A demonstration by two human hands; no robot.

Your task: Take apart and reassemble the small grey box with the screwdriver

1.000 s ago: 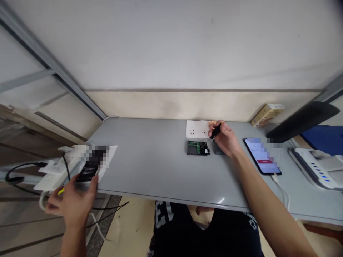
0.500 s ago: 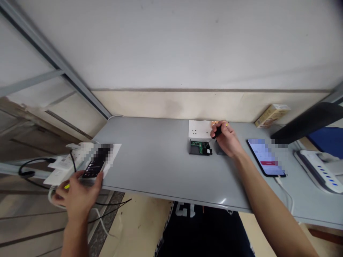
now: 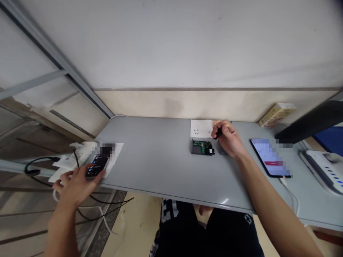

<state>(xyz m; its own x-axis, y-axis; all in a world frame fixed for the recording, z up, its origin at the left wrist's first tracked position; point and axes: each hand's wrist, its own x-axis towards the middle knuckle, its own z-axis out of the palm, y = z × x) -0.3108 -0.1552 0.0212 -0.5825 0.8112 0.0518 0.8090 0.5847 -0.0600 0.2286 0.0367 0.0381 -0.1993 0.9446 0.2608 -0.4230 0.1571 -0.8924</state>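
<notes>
My right hand [image 3: 228, 140] grips a black-handled screwdriver [image 3: 218, 132], its tip pointing down-left at a small open dark case [image 3: 201, 147] with a green circuit board inside. A white cover plate [image 3: 201, 128] lies just behind the case. My left hand [image 3: 76, 184] reaches to the table's left front corner and touches a dark phone [image 3: 97, 166] lying on a white sheet, thumb along its right edge.
A second phone [image 3: 270, 157] with a lit screen lies right of my right hand, a white cable leading from it. A small cardboard box [image 3: 276, 114] stands at the back wall. A white power strip [image 3: 321, 171] is at far right. Black cables [image 3: 37, 167] hang off the left.
My left hand has slid up onto the dark phone at the left corner. The right hand stays at the open case with the screwdriver. The view shifted slightly.
</notes>
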